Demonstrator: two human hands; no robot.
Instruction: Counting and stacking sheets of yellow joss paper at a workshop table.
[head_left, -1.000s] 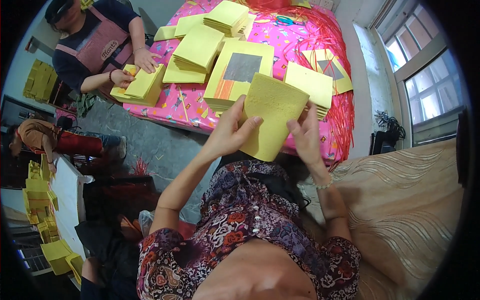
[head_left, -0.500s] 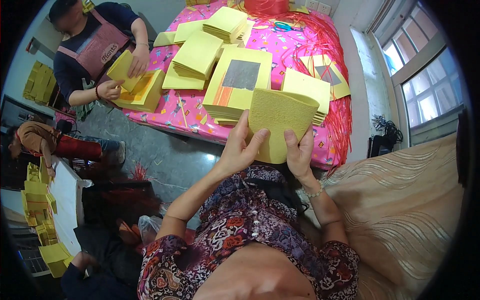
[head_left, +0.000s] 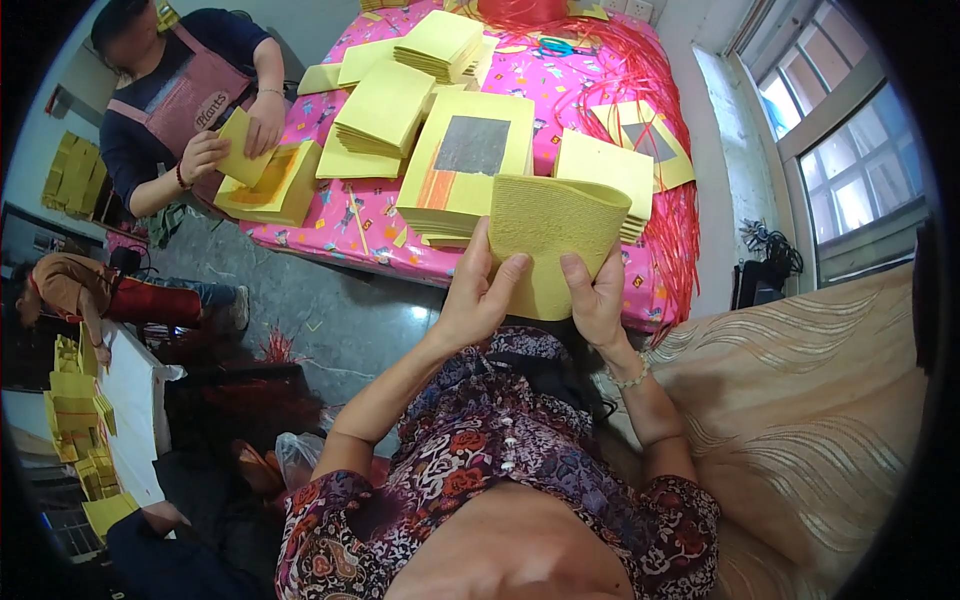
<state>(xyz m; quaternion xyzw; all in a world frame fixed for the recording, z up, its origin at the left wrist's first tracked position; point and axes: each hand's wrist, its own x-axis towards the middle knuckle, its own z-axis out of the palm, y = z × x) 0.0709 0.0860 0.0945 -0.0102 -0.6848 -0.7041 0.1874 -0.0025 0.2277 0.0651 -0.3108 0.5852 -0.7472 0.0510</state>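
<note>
Between both hands I hold a folded yellow sheet of paper [head_left: 553, 240] with a ribbed surface, its upper edge bowed into an open loop on the right. My left hand [head_left: 482, 288] grips its left side, thumb on the near face and fingers behind. On the lower right, my right hand [head_left: 600, 296] closes on it the same way. Just beyond lies a thick stack of yellow paper with a grey square [head_left: 472, 146] and orange patches on top. The held paper partly hides this stack and another yellow stack [head_left: 602, 172] to its right.
Folded yellow stacks [head_left: 380, 105] cover the pink patterned table [head_left: 345, 215]. Red plastic strands [head_left: 672, 235] hang over its right side, near teal scissors [head_left: 556, 47]. A co-worker [head_left: 190, 105] at left handles yellow paper. A patterned tan cover [head_left: 780, 390] lies at my right.
My view has shifted slightly, and the held paper sits a little differently in it. Both hands keep their grip. The co-worker at left has turned up the paper in their hands.
</note>
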